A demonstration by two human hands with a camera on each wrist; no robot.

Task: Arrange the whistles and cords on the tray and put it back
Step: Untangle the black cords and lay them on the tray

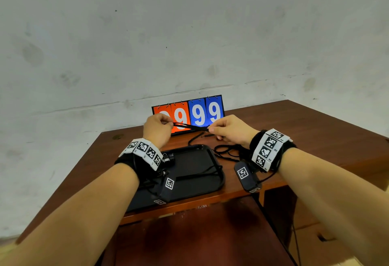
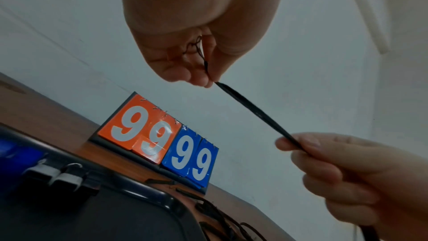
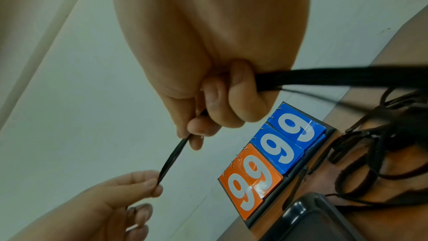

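Observation:
A black cord [image 1: 190, 127] is stretched taut between my two hands, above the table and in front of the scoreboard. My left hand [image 1: 167, 122] pinches one end between thumb and fingertips [image 2: 203, 78]. My right hand [image 1: 211, 130] pinches the other end, and more of the cord [image 3: 324, 78] runs back through its curled fingers [image 3: 241, 98]. Below lies the black tray [image 1: 217, 183]. Two whistles [image 1: 169, 157] sit at its far left corner, seen also in the left wrist view as whistles [image 2: 54, 176]. Another cord [image 1: 200, 175] lies across the tray.
A flip scoreboard [image 1: 188, 115] showing 99 in orange and 99 in blue stands at the back of the brown table [image 1: 315, 131], against the wall. A tangle of loose black cords [image 1: 228, 150] lies right of the tray. The table's front edge runs just below the tray.

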